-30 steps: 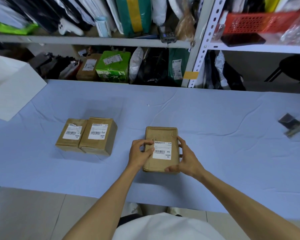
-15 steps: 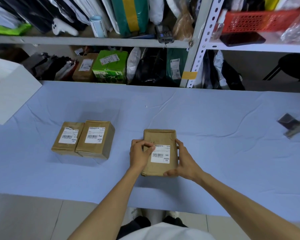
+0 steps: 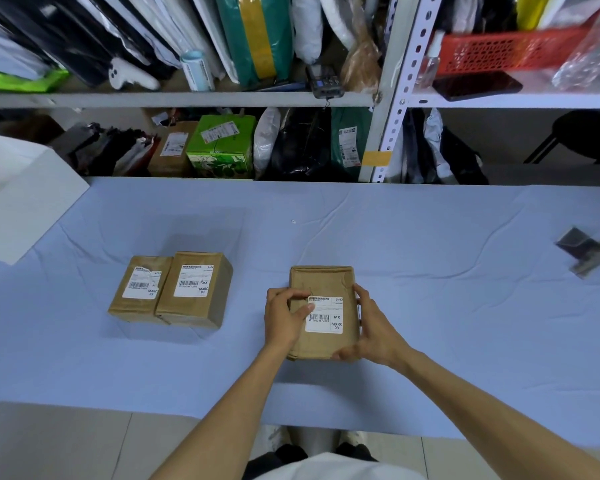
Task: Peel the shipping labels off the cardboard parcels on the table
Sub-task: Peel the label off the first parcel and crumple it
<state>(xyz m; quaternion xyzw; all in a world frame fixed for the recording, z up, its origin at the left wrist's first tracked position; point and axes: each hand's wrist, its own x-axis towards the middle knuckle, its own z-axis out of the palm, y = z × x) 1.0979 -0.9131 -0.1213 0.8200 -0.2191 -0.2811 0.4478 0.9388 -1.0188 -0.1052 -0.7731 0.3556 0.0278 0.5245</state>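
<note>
- Barely anything has moved: left fingertips (image 3: 305, 308) stay at the label's (image 3: 325, 317) upper-left corner, curled, pinching at its edge to lift it.
- Left hand (image 3: 282, 320) lies on the parcel's (image 3: 321, 284) left side; right hand (image 3: 374, 332) grips its right edge, steadying it flat on the table (image 3: 430, 271) near the front.
- Two more parcels (image 3: 194, 289) stand well left, touching, labels still on; nothing blocks the peel, and the shelf (image 3: 187, 98) behind is well apart.

Your left hand (image 3: 283, 317) has curled its fingers tighter over the top-left corner of the shipping label (image 3: 326, 318) on the parcel (image 3: 321, 282) under it, and the thumb now presses the label's left edge.
</note>
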